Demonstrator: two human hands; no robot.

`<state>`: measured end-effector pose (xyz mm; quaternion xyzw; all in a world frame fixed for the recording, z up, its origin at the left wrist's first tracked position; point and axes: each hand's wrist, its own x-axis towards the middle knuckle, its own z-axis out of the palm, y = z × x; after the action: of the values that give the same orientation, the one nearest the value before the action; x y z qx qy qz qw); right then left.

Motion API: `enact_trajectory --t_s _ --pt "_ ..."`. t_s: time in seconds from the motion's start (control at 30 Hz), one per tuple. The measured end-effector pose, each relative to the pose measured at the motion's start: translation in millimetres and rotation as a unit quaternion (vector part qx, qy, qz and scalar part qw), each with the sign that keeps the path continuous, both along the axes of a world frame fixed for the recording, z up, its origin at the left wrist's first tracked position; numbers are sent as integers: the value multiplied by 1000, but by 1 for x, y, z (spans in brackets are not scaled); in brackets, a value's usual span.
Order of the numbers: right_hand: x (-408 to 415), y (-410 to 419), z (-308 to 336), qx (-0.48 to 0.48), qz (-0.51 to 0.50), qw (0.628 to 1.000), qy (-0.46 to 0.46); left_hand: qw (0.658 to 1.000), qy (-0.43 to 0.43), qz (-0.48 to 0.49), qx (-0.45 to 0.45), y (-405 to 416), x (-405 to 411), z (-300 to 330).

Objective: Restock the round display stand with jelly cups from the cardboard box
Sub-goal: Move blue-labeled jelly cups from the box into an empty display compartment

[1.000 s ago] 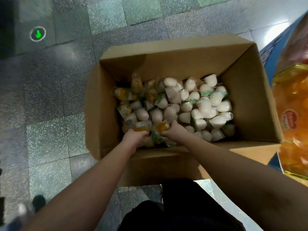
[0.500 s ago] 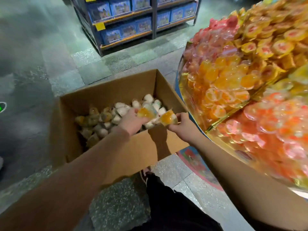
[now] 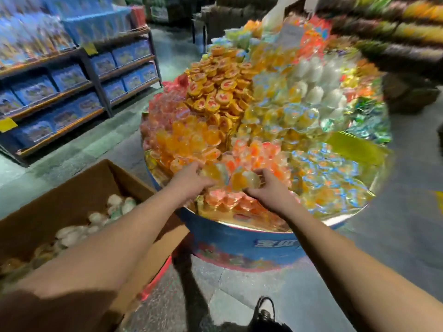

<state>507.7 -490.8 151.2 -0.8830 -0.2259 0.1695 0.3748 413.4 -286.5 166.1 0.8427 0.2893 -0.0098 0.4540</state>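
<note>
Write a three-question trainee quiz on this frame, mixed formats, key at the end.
1. True or false: both hands are over the round display stand, not the cardboard box.
2. Multiple choice: what does the right hand have in its grip? A) a blue packet B) orange and white jelly cups C) nothing
3. Fill in: the cardboard box sits on the floor to the person's ____ of the stand.

Key:
1. True. The left hand also carries orange jelly cups over the stand's near edge.
2. B
3. left
</note>
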Motion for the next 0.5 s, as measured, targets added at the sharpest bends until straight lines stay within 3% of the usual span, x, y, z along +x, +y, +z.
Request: enact_trajectory --t_s 0.33,0.5 --pt "138 -148 -21 -46 -125 991 13 985 28 -149 87 -136 186 -4" --pt "206 -198 -27 -82 -145 986 7 980 23 -163 114 -181 263 -7"
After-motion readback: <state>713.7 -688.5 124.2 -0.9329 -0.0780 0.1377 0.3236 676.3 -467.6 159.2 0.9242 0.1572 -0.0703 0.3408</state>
